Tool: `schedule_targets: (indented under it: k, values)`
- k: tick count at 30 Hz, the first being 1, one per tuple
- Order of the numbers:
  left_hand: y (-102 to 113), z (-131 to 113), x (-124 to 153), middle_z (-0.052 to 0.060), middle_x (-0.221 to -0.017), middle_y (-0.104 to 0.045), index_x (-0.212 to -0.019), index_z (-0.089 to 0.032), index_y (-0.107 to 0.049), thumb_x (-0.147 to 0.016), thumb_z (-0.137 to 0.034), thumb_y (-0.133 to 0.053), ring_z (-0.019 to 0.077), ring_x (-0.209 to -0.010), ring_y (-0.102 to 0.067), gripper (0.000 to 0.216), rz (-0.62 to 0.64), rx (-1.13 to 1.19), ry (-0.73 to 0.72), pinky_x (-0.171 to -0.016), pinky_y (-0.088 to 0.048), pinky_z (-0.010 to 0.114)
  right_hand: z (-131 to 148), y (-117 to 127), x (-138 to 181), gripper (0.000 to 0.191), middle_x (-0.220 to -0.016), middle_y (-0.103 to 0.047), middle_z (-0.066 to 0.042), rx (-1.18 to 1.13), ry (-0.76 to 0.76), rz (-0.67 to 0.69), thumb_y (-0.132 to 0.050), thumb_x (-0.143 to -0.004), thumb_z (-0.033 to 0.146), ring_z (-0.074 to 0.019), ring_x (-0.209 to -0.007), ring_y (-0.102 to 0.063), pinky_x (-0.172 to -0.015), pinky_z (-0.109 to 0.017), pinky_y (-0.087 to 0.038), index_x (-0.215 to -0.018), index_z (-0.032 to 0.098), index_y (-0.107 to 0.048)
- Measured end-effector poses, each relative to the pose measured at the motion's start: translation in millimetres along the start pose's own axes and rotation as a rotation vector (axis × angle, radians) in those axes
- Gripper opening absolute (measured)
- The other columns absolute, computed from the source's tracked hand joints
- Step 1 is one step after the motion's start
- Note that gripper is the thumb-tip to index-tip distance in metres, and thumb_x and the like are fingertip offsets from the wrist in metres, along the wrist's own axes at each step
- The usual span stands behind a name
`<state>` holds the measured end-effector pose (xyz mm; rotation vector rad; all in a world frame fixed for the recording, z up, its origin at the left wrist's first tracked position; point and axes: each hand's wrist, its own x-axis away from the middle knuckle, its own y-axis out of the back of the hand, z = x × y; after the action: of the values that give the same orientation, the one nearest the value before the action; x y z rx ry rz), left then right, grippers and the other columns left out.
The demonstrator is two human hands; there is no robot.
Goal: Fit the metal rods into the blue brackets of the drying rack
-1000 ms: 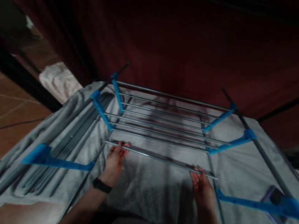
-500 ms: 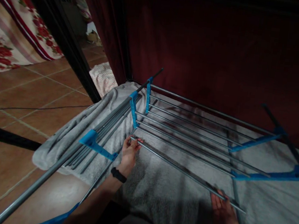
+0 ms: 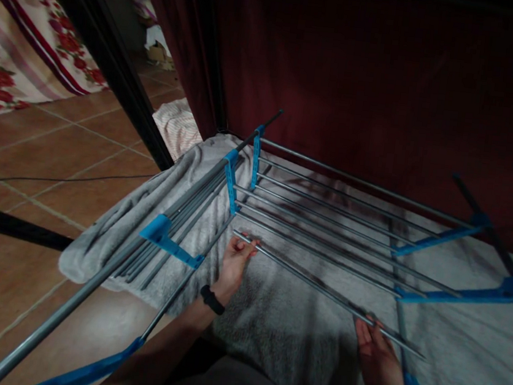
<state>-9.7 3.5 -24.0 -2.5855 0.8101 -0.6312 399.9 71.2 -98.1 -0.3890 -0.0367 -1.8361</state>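
Gripping with the fingers of the left hand (image 3: 235,263) near one end and with those of the right hand (image 3: 376,342) short of the other: holding a loose metal rod (image 3: 306,279) crosswise ahead of the body, slanted down toward the right in view. Thin, straight and smooth; likely light and stiff, hardly fragile, perhaps a little slippery. Best taken near both ends, as now, to prevent tipping or swinging. Jutting only slightly past the left fingers, but reaching farther out past the right ones, across the line of the right side rail (image 3: 400,319). Impossible to tell whether touching that rail or raised above it. Unattached at both tips, just on the near side of the nearest crossbar (image 3: 323,256) and roughly parallel to it.

Around the left wrist, a dark band (image 3: 212,299). Farther out, on both sides, blue brackets (image 3: 230,183) bearing more crossbars. Underneath, a grey blanket (image 3: 286,338). Off to the left, a bundle of grey tubes (image 3: 194,210) lying on it, beside a long pole (image 3: 88,288). Beyond, a dark red curtain (image 3: 364,93); at far left, tiled floor (image 3: 111,201) and floral fabric (image 3: 1,77).
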Motion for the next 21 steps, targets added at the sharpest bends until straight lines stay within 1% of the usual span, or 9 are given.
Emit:
schedule_targets:
  k: [3, 5, 8, 10, 12, 14, 16, 21]
  values:
    - [-4.7, 1.3, 9.2, -0.003, -0.075, -0.072, -0.096, -0.021, -0.071, -0.059, -0.040, -0.109, 0.0205, -0.086, -0.080, 0.056, 0.071, -0.022, 0.047, -0.075, -0.057, 0.028, -2.0, -0.4, 2.0, 0.044, -0.106, -0.083, -0.004, -0.101, -0.051, -0.070, -0.103, -0.062, 0.045, -0.0271, -0.122, -0.080, -0.126, -0.053, -0.057, -0.092, 0.028, -0.076]
    - [-8.4, 3.3, 15.8, 0.000, -0.081, -0.076, -0.096, -0.020, -0.073, -0.059, -0.042, -0.110, 0.0185, -0.082, -0.078, 0.056, 0.112, -0.040, 0.074, -0.076, -0.057, 0.029, -1.9, -1.9, 4.0, 0.045, -0.106, -0.083, -0.003, -0.151, -0.086, -0.071, -0.106, -0.060, 0.041, -0.0258, -0.121, -0.080, -0.128, -0.049, -0.057, -0.093, 0.028, -0.079]
    - [-13.3, 9.2, 24.6, 0.001, -0.082, -0.077, -0.093, -0.019, -0.075, -0.058, -0.046, -0.110, 0.0171, -0.076, -0.075, 0.057, 0.152, -0.070, 0.105, -0.076, -0.056, 0.031, -1.0, -5.8, 6.3, 0.042, -0.113, -0.084, -0.003, -0.150, -0.109, -0.045, -0.105, -0.064, 0.039, -0.0239, -0.127, -0.079, -0.132, -0.046, -0.053, -0.097, 0.027, -0.081]
    - [-15.8, 13.8, 29.3, 0.002, -0.082, -0.078, -0.091, -0.019, -0.076, -0.057, -0.049, -0.110, 0.0178, -0.077, -0.075, 0.056, 0.180, -0.078, 0.120, -0.077, -0.056, 0.032, -1.4, -9.3, 6.9, 0.039, -0.117, -0.084, -0.004, -0.143, -0.112, -0.037, -0.103, -0.068, 0.039, -0.0243, -0.130, -0.078, -0.133, -0.048, -0.052, -0.098, 0.026, -0.081]
    - [-17.7, 17.2, 32.9, 0.002, -0.084, -0.078, -0.091, -0.019, -0.077, -0.057, -0.050, -0.110, 0.0189, -0.079, -0.075, 0.056, 0.210, -0.081, 0.134, -0.079, -0.056, 0.033, -2.9, -12.6, 6.7, 0.035, -0.119, -0.084, -0.005, -0.137, -0.102, -0.023, -0.101, -0.072, 0.042, -0.0256, -0.134, -0.077, -0.132, -0.049, -0.053, -0.096, 0.026, -0.081]
    - [-19.6, 18.4, 35.6, 0.002, -0.083, -0.078, -0.092, -0.020, -0.078, -0.057, -0.052, -0.109, 0.0201, -0.080, -0.075, 0.056, 0.223, -0.087, 0.139, -0.079, -0.056, 0.034, -4.7, -15.7, 6.5, 0.031, -0.117, -0.084, -0.005, -0.136, -0.090, -0.004, -0.099, -0.075, 0.043, -0.0251, -0.136, -0.076, -0.130, -0.049, -0.055, -0.092, 0.027, -0.079]
    - [-21.9, 18.1, 38.2, 0.001, -0.081, -0.077, -0.092, -0.021, -0.078, -0.060, -0.051, -0.108, 0.0207, -0.081, -0.075, 0.054, 0.231, -0.104, 0.133, -0.080, -0.055, 0.034, -5.5, -19.1, 7.2, 0.029, -0.114, -0.084, -0.004, -0.151, -0.093, 0.011, -0.099, -0.075, 0.041, -0.0235, -0.134, -0.076, -0.129, -0.048, -0.055, -0.091, 0.027, -0.079]
    - [-29.8, 20.9, 47.8, 0.000, -0.077, -0.076, -0.091, -0.021, -0.078, -0.064, -0.047, -0.107, 0.0196, -0.078, -0.073, 0.047, 0.269, -0.109, 0.148, -0.080, -0.054, 0.034, -1.0, -33.0, 16.5, 0.023, -0.108, -0.086, -0.002, -0.210, -0.110, 0.062, -0.098, -0.075, 0.030, -0.0224, -0.125, -0.079, -0.132, -0.053, -0.052, -0.093, 0.028, -0.083]
